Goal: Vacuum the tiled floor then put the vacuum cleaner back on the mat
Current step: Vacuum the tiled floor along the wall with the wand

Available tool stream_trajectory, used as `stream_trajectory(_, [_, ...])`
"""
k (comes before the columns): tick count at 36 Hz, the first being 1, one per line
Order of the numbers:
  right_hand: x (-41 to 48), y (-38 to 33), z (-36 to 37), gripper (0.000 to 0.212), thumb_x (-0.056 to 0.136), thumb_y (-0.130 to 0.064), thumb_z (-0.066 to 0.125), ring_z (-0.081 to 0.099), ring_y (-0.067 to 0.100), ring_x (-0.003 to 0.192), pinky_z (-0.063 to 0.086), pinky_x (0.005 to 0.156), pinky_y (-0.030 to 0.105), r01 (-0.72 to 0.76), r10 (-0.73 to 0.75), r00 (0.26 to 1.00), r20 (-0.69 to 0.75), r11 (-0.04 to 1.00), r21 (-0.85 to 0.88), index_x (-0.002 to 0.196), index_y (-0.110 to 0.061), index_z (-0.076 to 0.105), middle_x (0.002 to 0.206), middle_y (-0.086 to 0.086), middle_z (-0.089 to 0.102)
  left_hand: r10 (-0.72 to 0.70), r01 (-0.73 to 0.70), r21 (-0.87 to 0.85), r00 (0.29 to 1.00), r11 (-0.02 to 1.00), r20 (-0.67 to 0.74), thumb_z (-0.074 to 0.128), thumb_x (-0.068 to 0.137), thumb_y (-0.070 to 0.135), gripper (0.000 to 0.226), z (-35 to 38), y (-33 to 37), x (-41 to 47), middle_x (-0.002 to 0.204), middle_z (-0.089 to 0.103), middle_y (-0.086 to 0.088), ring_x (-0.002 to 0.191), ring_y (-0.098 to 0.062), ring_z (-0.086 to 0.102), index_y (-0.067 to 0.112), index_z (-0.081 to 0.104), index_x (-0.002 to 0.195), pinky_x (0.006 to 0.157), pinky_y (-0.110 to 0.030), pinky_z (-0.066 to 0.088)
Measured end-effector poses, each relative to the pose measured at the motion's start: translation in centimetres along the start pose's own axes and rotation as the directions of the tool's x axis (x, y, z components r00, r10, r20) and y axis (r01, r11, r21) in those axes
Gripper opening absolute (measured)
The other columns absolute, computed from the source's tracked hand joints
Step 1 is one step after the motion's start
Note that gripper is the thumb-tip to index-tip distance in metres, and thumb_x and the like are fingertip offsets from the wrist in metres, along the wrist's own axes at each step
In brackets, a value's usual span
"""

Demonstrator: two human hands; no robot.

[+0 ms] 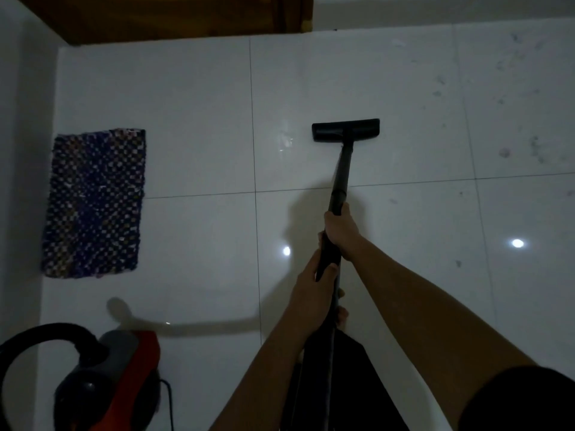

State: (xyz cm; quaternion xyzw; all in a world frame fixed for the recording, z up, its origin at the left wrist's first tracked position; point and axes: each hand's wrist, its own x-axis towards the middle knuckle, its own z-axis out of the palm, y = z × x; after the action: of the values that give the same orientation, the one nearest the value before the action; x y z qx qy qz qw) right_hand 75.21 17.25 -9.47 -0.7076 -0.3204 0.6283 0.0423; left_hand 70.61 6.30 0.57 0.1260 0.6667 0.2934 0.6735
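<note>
Both hands hold the black vacuum wand [341,172]. My right hand [340,231] grips it higher up, and my left hand [311,281] grips it just below. The wand runs forward to the flat black floor head [345,129], which rests on the glossy white tiled floor [199,119]. The red and grey vacuum body [121,368] stands on the floor at the lower left, with its black hose [37,337] arching over it. A dark blue woven mat [96,203] lies against the left wall, with nothing on it.
A white wall [21,150] borders the floor on the left, and a brown wooden door [174,17] stands at the back. Dusty smudges [504,152] mark the tiles at the right. A black cord [169,402] trails beside the vacuum body. My foot [342,315] shows below my hands.
</note>
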Motion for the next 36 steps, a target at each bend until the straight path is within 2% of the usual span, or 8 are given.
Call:
stream_trajectory(7, [-2.1,2.5,1.0,0.059,0.099,-0.020,0.038,0.054,0.018,0.052,0.047,0.048,0.030,-0.016,0.016,1.000,-0.009,1.000,-0.006,0.152,-0.030,0.014,0.081,0.010,0.052,0.007,-0.005,-0.062,0.999,0.998,0.031,0.038,0.101,0.023,0.048,-0.6,-2.8,-2.1,0.066,0.052,-0.008,0.032,-0.006,0.048,0.028,0.026,0.147,0.036,-0.018,0.042])
stream_trajectory(14, [-4.8,5.4,2.2,0.057,0.099,-0.018,0.038,0.051,0.019,0.048,0.045,0.042,0.025,-0.009,0.007,0.999,-0.039,0.999,-0.050,0.151,-0.027,0.017,0.076,0.009,0.051,0.040,-0.036,-0.052,0.997,0.998,0.067,0.037,0.101,0.021,0.043,-1.8,-5.7,-5.2,0.061,0.052,-0.006,0.033,-0.009,0.048,0.030,0.032,0.143,0.037,-0.018,0.043])
stream_trajectory(17, [-6.2,6.7,2.7,0.056,0.101,-0.018,0.037,0.049,0.016,0.049,0.037,0.029,0.014,0.008,-0.011,0.999,-0.040,0.997,-0.078,0.152,-0.022,0.015,0.076,0.006,0.049,0.056,-0.058,0.038,0.998,0.998,0.038,0.037,0.101,0.023,0.040,-2.3,-7.4,-5.9,0.070,0.059,-0.008,0.048,-0.016,0.052,0.030,0.036,0.140,0.054,-0.030,0.048])
stream_trajectory(19, [-7.0,7.6,3.0,0.055,0.101,-0.019,0.037,0.049,0.014,0.052,0.035,0.029,0.014,0.021,-0.026,0.999,-0.043,0.994,-0.108,0.152,-0.020,0.016,0.076,0.004,0.048,0.050,-0.052,0.074,0.998,0.996,0.033,0.038,0.100,0.024,0.042,-2.5,-8.3,-6.6,0.084,0.061,-0.017,0.060,-0.019,0.052,0.031,0.035,0.141,0.065,-0.037,0.047])
stream_trajectory(23, [-8.1,9.5,3.5,0.055,0.101,-0.018,0.037,0.050,0.015,0.049,0.039,0.030,0.016,0.004,-0.008,0.999,-0.036,0.995,-0.095,0.152,-0.020,0.016,0.075,0.006,0.050,0.025,-0.026,0.015,0.999,1.000,0.021,0.038,0.100,0.023,0.042,-2.5,-10.1,-7.9,0.076,0.056,-0.008,0.060,-0.017,0.055,0.030,0.035,0.141,0.054,-0.030,0.048])
stream_trajectory(26, [-8.5,10.8,3.6,0.056,0.100,-0.018,0.037,0.053,0.018,0.049,0.049,0.044,0.026,-0.009,0.008,1.000,-0.025,0.997,-0.074,0.151,-0.024,0.016,0.077,0.008,0.052,0.004,-0.004,-0.021,0.999,1.000,0.034,0.038,0.101,0.023,0.042,-2.2,-11.2,-8.6,0.076,0.054,-0.009,0.058,-0.017,0.054,0.031,0.035,0.141,0.046,-0.024,0.048])
stream_trajectory(31, [-9.1,13.1,2.9,0.058,0.100,-0.018,0.037,0.053,0.018,0.049,0.043,0.041,0.024,-0.021,0.021,1.000,-0.004,0.997,-0.073,0.152,-0.026,0.014,0.079,0.009,0.052,0.011,-0.011,0.026,1.000,1.000,0.020,0.037,0.101,0.021,0.042,-1.2,-13.0,-9.4,0.080,0.055,-0.005,0.060,-0.014,0.055,0.028,0.035,0.141,0.055,-0.029,0.048])
stream_trajectory(36, [-10.2,15.5,1.8,0.059,0.099,-0.017,0.037,0.053,0.019,0.050,0.045,0.043,0.027,-0.032,0.032,0.999,-0.009,0.998,-0.051,0.152,-0.028,0.013,0.079,0.010,0.052,0.000,-0.001,0.047,1.000,0.999,0.022,0.038,0.100,0.023,0.045,0.2,-14.9,-11.1,0.078,0.056,-0.005,0.057,-0.014,0.054,0.032,0.030,0.144,0.051,-0.026,0.048])
